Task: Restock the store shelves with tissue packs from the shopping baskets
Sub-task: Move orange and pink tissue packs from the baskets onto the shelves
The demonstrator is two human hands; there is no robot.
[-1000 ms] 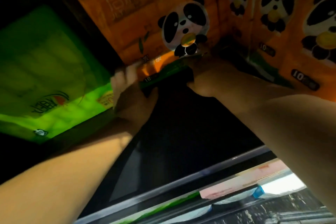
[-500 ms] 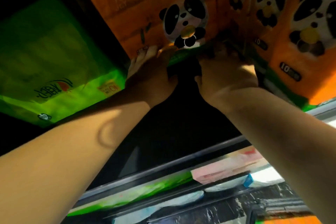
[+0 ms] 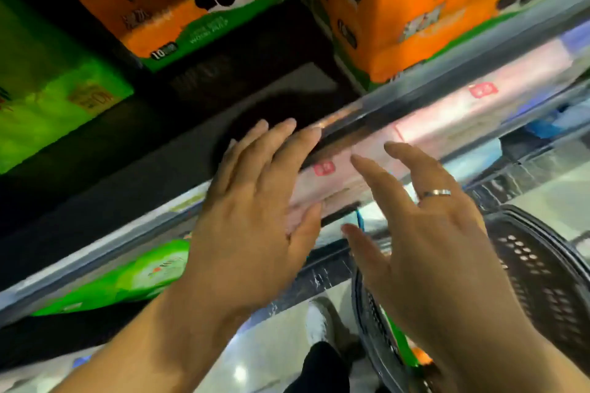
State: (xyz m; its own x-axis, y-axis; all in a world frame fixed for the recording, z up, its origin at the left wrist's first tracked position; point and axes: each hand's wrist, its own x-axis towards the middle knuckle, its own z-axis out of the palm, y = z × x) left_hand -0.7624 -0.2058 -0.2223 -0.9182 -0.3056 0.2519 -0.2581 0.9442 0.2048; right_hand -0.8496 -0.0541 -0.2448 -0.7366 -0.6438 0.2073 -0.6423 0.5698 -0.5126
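The orange pack (image 3: 178,0) stands upright at the rear of the shelf (image 3: 255,83), panda print facing out. A second orange pack (image 3: 399,19) stands just beside it on the right, nearer the front edge, with a narrow dark gap between the two. The first pack is set well back, so bare shelf lies in front of it. Judged from this, the position can take more stock. A green pack (image 3: 48,99) occupies the space to the left, apart from the orange pack.

Neither hand touches a pack. The left hand (image 3: 255,220) hovers at the shelf's front rail (image 3: 447,73), fingers straight and spread wide, holding nothing. The right hand (image 3: 431,233), wearing a ring (image 3: 435,193), is level with it on the right, fingers also wide and loosely extended, empty. Both show their backs to the camera. This attitude suits hands clear of a placed pack, not gripping one.

Below the rail, pink packs (image 3: 447,112) and a lower green pack (image 3: 127,274) lie on the next tier. The basket (image 3: 542,265) sits low on the right, beside and below the right hand. Green and orange wrapping shows inside it, so stock is probably left. The likely next step is a reach down into the basket.
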